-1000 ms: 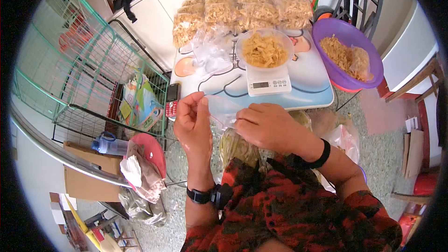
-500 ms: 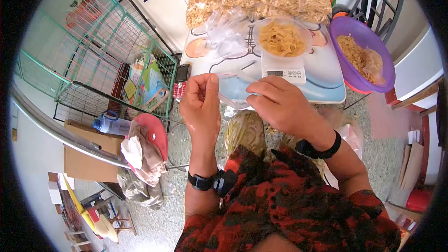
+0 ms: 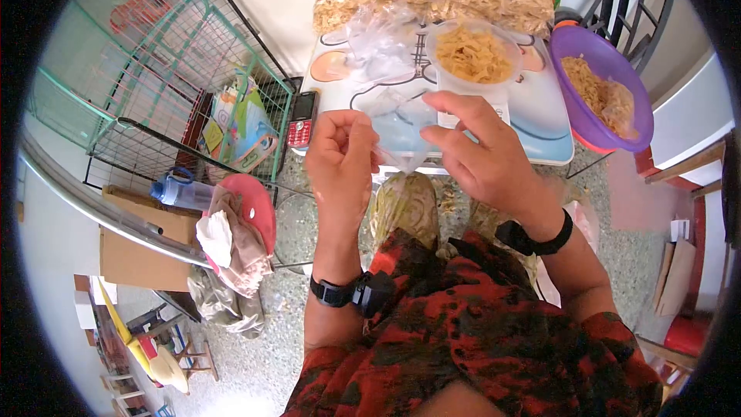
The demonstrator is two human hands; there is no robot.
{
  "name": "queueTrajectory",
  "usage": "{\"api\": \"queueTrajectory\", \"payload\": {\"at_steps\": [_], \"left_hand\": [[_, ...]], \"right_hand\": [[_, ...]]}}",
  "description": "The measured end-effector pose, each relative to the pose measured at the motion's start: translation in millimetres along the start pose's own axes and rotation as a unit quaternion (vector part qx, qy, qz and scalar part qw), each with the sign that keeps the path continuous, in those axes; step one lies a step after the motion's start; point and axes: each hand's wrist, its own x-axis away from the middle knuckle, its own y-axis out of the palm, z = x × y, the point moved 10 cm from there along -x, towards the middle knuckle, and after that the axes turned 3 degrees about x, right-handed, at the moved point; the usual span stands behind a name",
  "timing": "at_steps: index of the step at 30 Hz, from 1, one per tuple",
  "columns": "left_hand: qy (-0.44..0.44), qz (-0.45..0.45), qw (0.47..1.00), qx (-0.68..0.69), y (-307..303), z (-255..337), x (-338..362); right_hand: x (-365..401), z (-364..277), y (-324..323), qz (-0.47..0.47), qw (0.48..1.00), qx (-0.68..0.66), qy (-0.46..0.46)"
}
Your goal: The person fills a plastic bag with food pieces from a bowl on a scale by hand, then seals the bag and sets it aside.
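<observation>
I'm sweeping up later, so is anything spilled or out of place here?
Yes, slightly: small yellowish bits lie on the floor between the person's knees, below the front edge of the table. They look dropped, being coloured like the flakes in the bowl.

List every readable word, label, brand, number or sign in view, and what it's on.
None readable.
Phone keypad: marks too small.
Scale: display hidden behind the right hand.
Colorful printed item in the wire cage: too blurred.
Clear bag at the left hand: no print seen.
</observation>
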Motion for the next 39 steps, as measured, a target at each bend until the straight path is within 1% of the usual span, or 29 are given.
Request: {"api": "queueTrajectory", "payload": {"at_steps": [1,4,7,10,13,16,19,22,25,28,31,34,38,39], "left_hand": [[-0.003,0.001,1.000,0.017,-2,-1,0],[0.027,0.008,0.998,0.048,-8,3,-1],[0.037,0.012,0.997,0.061,-7,10,3],[0.051,0.027,0.996,0.061,-4,17,8],[0.069,0.028,0.994,0.077,3,22,14],[0.072,0.023,0.996,0.048,10,24,19],[0.107,0.012,0.994,-0.008,11,21,22],[0.140,0.027,0.989,-0.041,8,23,24],[0.142,0.043,0.989,-0.016,2,26,22],[0.141,0.059,0.986,-0.064,-5,24,18],[0.131,0.056,0.984,-0.105,-10,24,14],[0.133,0.063,0.985,-0.094,-17,23,7],[0.142,0.084,0.982,-0.090,-26,23,-7],[0.143,0.091,0.976,-0.140,-28,26,-10]], "right_hand": [[0,0,-3,0.010,1.000,-0.006,0.011],[8,11,-6,0.057,0.996,-0.022,0.060],[16,27,-6,0.067,0.974,-0.108,0.186],[29,41,17,0.005,0.928,-0.209,0.307],[34,41,34,-0.012,0.914,-0.219,0.342],[25,36,25,-0.005,0.929,-0.143,0.342],[14,33,15,0.029,0.944,-0.084,0.317],[18,45,21,0.048,0.932,-0.131,0.334],[20,49,23,0.052,0.927,-0.141,0.344],[24,51,27,0.053,0.922,-0.191,0.332],[30,63,12,0.036,0.924,-0.186,0.333],[44,102,-18,0.047,0.920,-0.129,0.368],[44,140,-58,0.003,0.943,-0.010,0.331],[42,146,-66,-0.008,0.949,0.019,0.315]]}}
